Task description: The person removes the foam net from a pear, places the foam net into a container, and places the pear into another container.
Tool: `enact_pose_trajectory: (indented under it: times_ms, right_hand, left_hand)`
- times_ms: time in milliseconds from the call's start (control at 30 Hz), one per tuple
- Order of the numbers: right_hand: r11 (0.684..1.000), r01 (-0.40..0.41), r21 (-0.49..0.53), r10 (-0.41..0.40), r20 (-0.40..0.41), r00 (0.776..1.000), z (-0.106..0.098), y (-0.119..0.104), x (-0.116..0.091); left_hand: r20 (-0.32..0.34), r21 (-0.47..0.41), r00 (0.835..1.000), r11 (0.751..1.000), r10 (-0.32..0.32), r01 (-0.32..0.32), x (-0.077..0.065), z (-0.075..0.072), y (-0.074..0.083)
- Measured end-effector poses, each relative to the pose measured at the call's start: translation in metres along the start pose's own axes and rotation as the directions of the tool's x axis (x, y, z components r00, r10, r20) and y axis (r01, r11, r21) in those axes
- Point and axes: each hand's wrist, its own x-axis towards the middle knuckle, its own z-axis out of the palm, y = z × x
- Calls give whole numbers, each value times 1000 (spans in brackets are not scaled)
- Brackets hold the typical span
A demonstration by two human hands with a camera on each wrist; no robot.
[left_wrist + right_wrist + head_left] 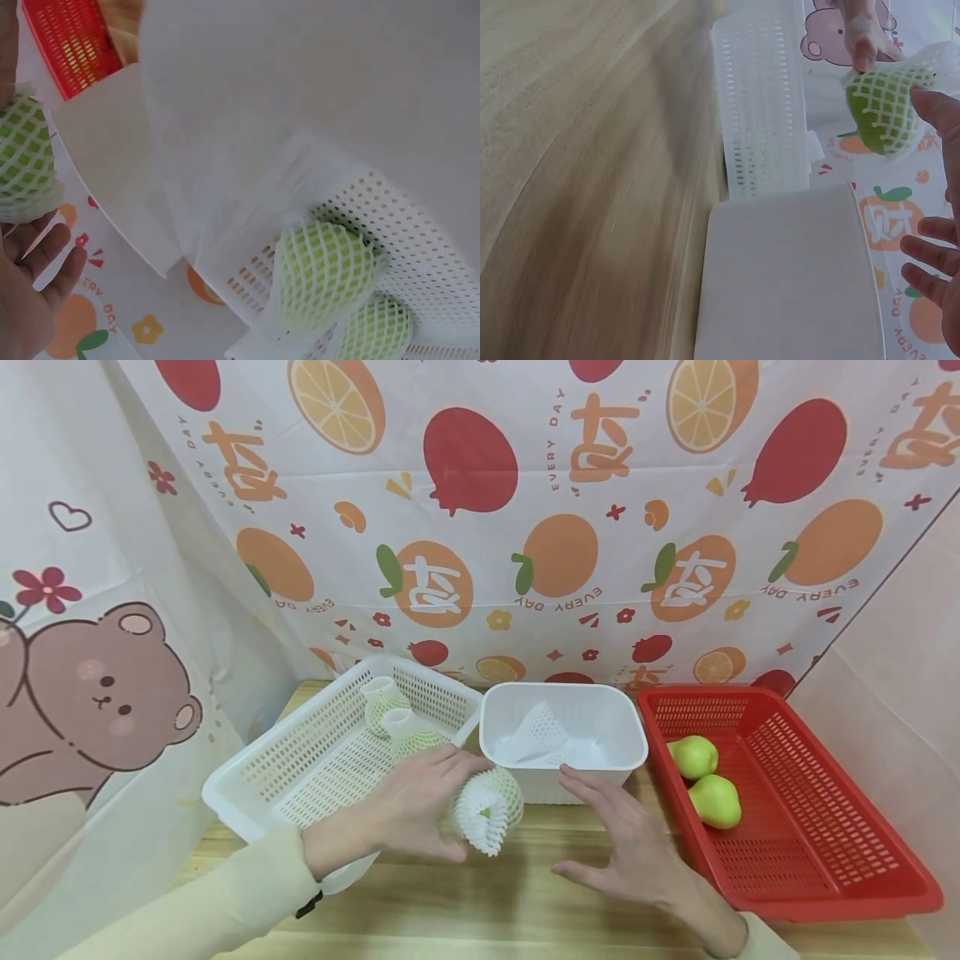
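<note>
My left hand (416,802) holds a green pear (874,109) wrapped in a white foam net (483,810), above the table in front of the white tub (562,787). In the right wrist view the thumb and fingers press on the netted fruit. My right hand (637,843) is just right of it, fingers spread, holding nothing, close to the tub's front. Inside the tub lies a loose white foam net (542,731). Two netted pears (326,274) sit in the white basket (258,772) at the left.
A red basket (832,902) stands at the right, with two bare green pears (716,802) along its left side. The baskets and tub stand on a wooden table (517,902). Behind them hangs a fruit-print cloth (480,552), with a bear-print cloth (105,693) at the left.
</note>
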Motion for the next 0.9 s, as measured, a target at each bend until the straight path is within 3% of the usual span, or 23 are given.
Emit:
enact_pose_trajectory:
  times_ms: [567,900]
  right_hand:
    - [989,91,115,-88,-32,996,13,-4,11]
    - [983,105,151,-101,-38,994,18,-8,12]
  left_hand:
    - [-61,-45,996,997,62,-65,3,10,11]
    - [-48,-59,997,996,59,-62,4,12,17]
